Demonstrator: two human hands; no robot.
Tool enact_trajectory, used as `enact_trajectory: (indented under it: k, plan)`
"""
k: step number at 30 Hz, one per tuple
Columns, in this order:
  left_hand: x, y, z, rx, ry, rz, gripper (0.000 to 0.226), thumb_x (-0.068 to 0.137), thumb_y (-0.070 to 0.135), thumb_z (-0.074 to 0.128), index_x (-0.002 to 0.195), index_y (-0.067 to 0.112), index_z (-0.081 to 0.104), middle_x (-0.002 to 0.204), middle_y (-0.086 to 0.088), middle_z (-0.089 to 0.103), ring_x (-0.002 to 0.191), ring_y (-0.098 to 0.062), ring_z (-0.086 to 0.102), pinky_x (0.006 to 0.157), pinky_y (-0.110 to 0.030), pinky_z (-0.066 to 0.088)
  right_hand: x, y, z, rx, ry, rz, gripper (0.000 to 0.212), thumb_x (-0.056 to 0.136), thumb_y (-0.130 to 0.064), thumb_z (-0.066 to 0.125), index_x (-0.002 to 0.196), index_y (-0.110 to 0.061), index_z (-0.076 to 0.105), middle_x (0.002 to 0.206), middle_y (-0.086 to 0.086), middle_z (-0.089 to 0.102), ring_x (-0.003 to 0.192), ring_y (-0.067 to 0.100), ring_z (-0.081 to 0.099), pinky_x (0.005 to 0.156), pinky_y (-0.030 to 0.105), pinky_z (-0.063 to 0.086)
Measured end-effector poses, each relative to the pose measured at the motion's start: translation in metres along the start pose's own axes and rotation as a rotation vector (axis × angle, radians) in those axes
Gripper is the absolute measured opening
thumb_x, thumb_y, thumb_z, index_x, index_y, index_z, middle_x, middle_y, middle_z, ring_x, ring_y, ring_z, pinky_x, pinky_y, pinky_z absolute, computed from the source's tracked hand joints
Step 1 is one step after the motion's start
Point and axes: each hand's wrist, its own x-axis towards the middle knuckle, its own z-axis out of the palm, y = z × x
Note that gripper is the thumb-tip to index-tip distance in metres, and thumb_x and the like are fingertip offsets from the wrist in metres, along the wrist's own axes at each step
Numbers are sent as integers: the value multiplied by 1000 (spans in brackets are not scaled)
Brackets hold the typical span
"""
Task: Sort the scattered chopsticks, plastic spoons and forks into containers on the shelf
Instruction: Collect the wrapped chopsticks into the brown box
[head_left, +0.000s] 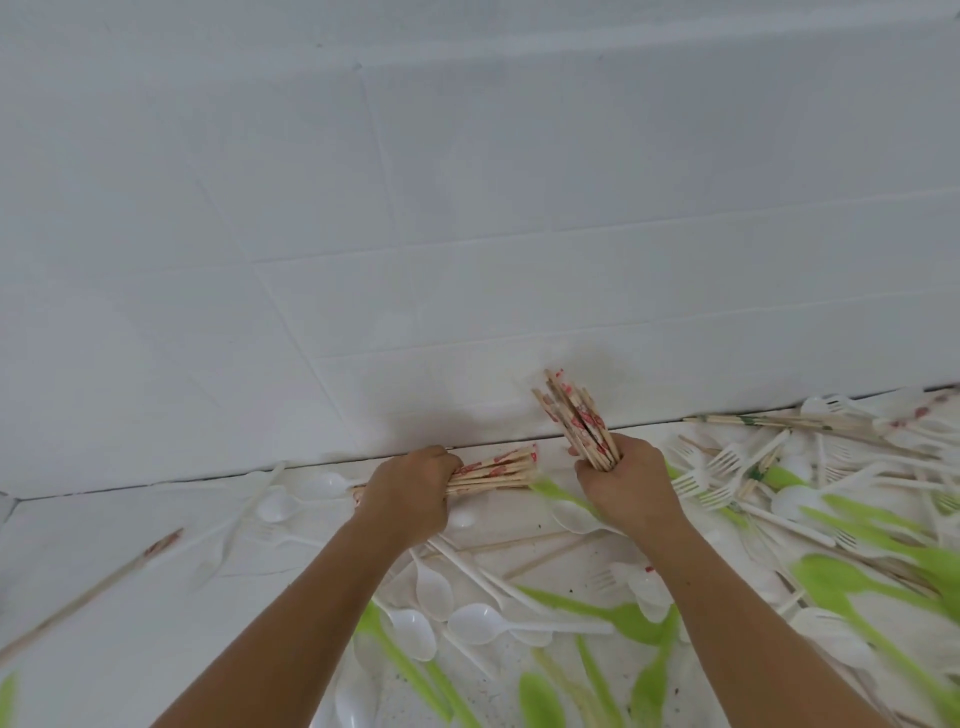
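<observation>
My left hand (410, 488) grips a bundle of wrapped wooden chopsticks (493, 472) that lies nearly flat and points right, close to the wall. My right hand (626, 480) grips a second bundle of chopsticks (576, 418) that stands up and leans to the left against the white wall. White plastic spoons (475, 621), white forks (722, 460) and green spoons (826, 577) lie scattered over the white surface below and to the right of both hands. No container or shelf is in view.
A white tiled wall (467, 234) fills the upper part of the view and meets the surface just behind my hands. A single chopstick (104, 584) lies at the left. More chopsticks (769, 422) lie at the far right along the wall.
</observation>
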Motion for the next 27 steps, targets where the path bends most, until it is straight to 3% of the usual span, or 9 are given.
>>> enact_trajectory:
  k: [3, 6, 8, 12, 15, 19, 24, 27]
  plan:
    - [3, 4, -4, 54, -62, 38, 35, 79, 17, 59, 111, 30, 66, 101, 10, 57, 91, -21, 64, 70, -35, 53, -5, -2, -5, 99, 27, 23, 27, 88, -10, 68, 87, -35, 77, 78, -9, 75, 67, 14, 68, 62, 23, 55]
    - [4, 8, -5, 99, -84, 74, 25, 80, 21, 61, 105, 25, 61, 101, 9, 53, 89, -22, 63, 64, -32, 44, -12, -6, -10, 225, 86, 40, 22, 89, -10, 70, 86, -31, 77, 79, -11, 75, 75, 4, 69, 70, 22, 51]
    - [5, 8, -4, 103, -66, 79, 25, 81, 19, 59, 105, 24, 61, 104, 8, 54, 89, -23, 63, 63, -32, 42, -20, -9, -15, 289, 123, 38, 19, 89, -9, 72, 86, -27, 78, 74, -11, 73, 71, 0, 67, 70, 21, 50]
    - [3, 10, -6, 92, -24, 27, 25, 83, 16, 58, 106, 23, 65, 107, 7, 56, 91, -26, 65, 65, -36, 50, -34, -9, -29, 351, 149, 15, 18, 89, -8, 73, 81, -24, 77, 72, 3, 71, 64, 11, 64, 65, 26, 55]
    - [0, 15, -4, 171, -25, 52, 25, 86, 24, 61, 110, 25, 62, 106, 5, 57, 94, -27, 65, 66, -33, 42, -35, -3, -32, 329, 166, 21, 19, 89, -7, 73, 80, -23, 77, 74, 5, 71, 67, 14, 66, 66, 26, 56]
    - [-2, 18, 0, 208, -16, 91, 28, 89, 40, 67, 112, 25, 62, 108, 5, 59, 99, -26, 66, 70, -34, 46, -35, 2, -30, 305, 147, 48, 10, 91, -11, 72, 83, -16, 77, 76, 9, 71, 68, 17, 64, 65, 37, 56]
    - [-3, 27, 1, 175, 4, 44, 34, 86, 41, 68, 114, 23, 58, 112, 5, 56, 97, -26, 66, 68, -35, 42, -40, 1, -30, 313, 139, 19, 9, 92, -14, 72, 87, -18, 78, 73, 1, 70, 63, 12, 60, 62, 25, 49]
    - [-4, 28, 1, 145, -2, 26, 37, 88, 45, 67, 116, 24, 55, 112, 5, 57, 98, -27, 66, 69, -35, 45, -45, 6, -31, 287, 139, -10, 14, 92, -17, 72, 78, -20, 74, 64, -3, 64, 58, 12, 55, 58, 26, 49]
